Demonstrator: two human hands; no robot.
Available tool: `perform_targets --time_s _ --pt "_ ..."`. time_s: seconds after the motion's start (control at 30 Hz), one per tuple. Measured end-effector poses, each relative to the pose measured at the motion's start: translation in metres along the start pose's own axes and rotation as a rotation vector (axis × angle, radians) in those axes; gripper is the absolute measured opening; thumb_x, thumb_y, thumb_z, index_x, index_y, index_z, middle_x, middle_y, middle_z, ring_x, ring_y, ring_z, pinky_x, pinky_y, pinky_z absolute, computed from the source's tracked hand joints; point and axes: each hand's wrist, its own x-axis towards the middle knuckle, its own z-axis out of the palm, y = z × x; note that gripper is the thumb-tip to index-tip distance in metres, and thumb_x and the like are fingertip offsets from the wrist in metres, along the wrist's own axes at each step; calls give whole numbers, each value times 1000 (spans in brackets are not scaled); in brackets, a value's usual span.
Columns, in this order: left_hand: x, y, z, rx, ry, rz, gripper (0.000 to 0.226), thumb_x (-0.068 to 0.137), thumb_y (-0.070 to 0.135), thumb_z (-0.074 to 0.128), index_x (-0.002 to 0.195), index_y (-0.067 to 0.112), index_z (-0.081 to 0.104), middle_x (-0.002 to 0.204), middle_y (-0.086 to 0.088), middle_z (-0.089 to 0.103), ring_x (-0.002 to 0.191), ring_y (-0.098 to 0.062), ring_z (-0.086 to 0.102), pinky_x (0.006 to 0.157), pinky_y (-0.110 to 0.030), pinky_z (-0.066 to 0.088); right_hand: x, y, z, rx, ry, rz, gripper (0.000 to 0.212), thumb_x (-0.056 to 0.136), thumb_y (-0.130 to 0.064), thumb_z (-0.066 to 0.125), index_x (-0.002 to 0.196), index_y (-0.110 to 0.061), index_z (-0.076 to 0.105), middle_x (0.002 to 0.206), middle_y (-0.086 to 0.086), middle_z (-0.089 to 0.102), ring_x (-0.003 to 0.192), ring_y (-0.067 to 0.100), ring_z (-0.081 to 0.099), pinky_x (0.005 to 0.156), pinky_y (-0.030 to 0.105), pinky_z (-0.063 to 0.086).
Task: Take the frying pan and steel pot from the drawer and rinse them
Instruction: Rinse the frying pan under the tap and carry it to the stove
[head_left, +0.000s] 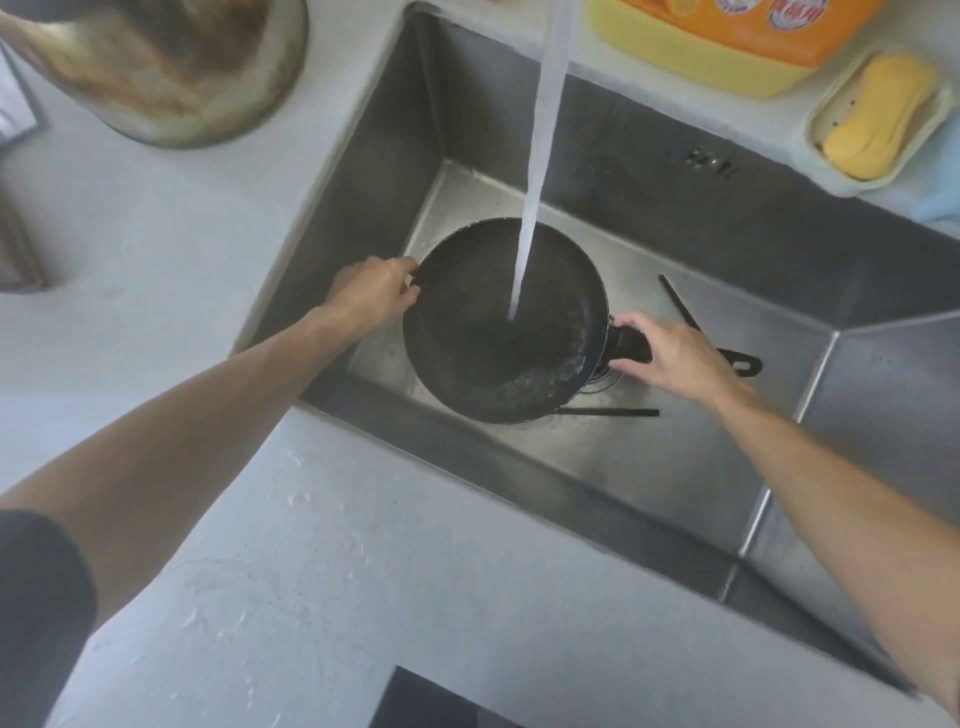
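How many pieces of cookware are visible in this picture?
2. The black round frying pan is in the steel sink under the running water. The worn steel pot stands on the counter at upper left. No others are visible.

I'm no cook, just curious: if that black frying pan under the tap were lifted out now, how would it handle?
The frying pan looks rigid, so it should not flex. Water is pooling inside, so it would probably feel heavier and slosh if tilted. Its wet rim, where the left hand pinches, may be slippery; the handle under the right hand seems the surer hold.
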Motion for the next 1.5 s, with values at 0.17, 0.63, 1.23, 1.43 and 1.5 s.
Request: perform_targets --time_s 0.17,0.63,1.23,1.43,1.5 --pt "-4 6 -10 24 -23 -31 51 91 38 50 138 23 37 118 -2 66 105 -30 61 83 -41 50 6 -5 2 -25 47 20 48 78 -35 69 122 -25 53 118 -3 65 102 23 62 80 31 41" --pt "3 52 -105 -643 701 202 66 85 51 58 141 23 40 117 6 55 95 -7 56 79 -27 53 15 6 15 -8 53 34 44 75 -40 68 114 -30 50 107 -8 67 90 21 65 70 29 43" --pt "18 100 -108 -1002 1083 47 43 94 25 53 133 9 46 111 0 52 78 7 52 80 -30 53 16 9 18 32 67 45 47 73 -40 69 115 -29 52 110 -6 67 96 23 64 76 32 46" --pt "25 121 -108 -181 878 494 31 97 29 44 124 15 52 128 -9 53 108 -19 56 77 -39 56 16 6 20 -8 73 48 47 75 -39 67 117 -27 50 108 -6 67 92 23 64 70 30 39" --pt "17 132 -106 -219 923 585 28 98 29 43 123 23 55 122 -4 57 105 -13 57 78 -36 54 17 6 20 -14 76 61 47 75 -40 67 117 -29 49 108 -5 68 92 24 65 70 30 39"
